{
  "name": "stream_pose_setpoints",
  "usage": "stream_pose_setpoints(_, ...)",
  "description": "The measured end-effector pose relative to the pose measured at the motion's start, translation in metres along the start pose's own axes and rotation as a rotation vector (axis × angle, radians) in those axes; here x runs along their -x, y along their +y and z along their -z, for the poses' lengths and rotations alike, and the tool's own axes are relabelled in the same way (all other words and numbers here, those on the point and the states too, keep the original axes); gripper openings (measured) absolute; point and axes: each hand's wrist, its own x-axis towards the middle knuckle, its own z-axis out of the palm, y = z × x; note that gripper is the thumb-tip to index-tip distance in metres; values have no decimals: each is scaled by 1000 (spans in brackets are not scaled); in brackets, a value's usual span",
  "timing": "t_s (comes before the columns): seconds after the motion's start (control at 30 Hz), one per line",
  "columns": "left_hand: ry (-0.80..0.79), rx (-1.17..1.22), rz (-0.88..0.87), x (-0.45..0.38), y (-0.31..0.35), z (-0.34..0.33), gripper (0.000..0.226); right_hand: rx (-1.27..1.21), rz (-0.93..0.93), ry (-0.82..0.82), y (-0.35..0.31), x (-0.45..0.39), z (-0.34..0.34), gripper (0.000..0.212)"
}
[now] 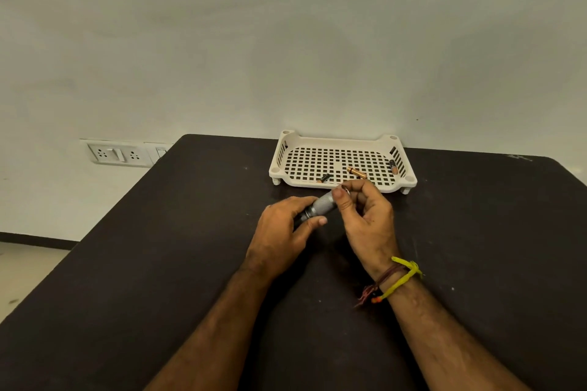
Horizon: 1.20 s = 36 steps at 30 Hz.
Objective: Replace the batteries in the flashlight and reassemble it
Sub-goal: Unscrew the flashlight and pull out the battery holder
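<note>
A small silver flashlight (321, 204) with a knurled body is held above the dark table, pointing up and to the right. My left hand (287, 225) grips its lower, darker end. My right hand (362, 216) pinches the upper end, thumb and fingers closed around the rim (344, 191). Behind the hands, a white perforated tray (341, 143) holds three loose batteries: a black one (324, 178) at the front left, a copper-coloured one (357, 172) in the middle, and a dark one (394, 166) at the right wall.
The dark table (158, 263) runs to a pale wall at the back. A wall socket panel (119, 154) sits left of the table's far corner. Floor shows past the table's left edge. Threads are tied around my right wrist (397, 278).
</note>
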Motion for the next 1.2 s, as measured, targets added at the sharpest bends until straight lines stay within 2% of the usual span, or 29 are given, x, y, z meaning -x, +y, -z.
stream_pose_setpoints(0.07, -25, 7, -16, -3, 0, 0, 40, 31, 43, -10, 2, 0, 1, 4)
stream_pose_setpoints(0.2, -42, 11, -20, -3, 1, 0, 39, 98, 115, -31, 1, 0, 2, 19)
stream_pose_setpoints(0.43, -60, 57, 22, 0, 3, 3, 37, 140, 202, -125, -1, -3, 8, 8)
stream_pose_setpoints(0.67, -66, 45, 21, 0, 6, 3, 38, 123, 147, -41, -7, 4, 0, 18)
stream_pose_setpoints(0.77, -64, 55, 48, 0, 4, 3, 41, 196, 219, -85, -4, 2, 1, 5)
stream_pose_setpoints(0.9, -56, 71, 57, -1, 3, 3, 40, 253, 321, -85, -4, 1, 3, 15)
stream_pose_setpoints(1.07, -49, 65, 71, -1, 4, 4, 40, 201, 201, -17, -6, 1, 1, 9)
stream_pose_setpoints(1.2, -23, 75, 86, -1, 4, 4, 39, 246, 294, -44, -7, 0, 4, 18)
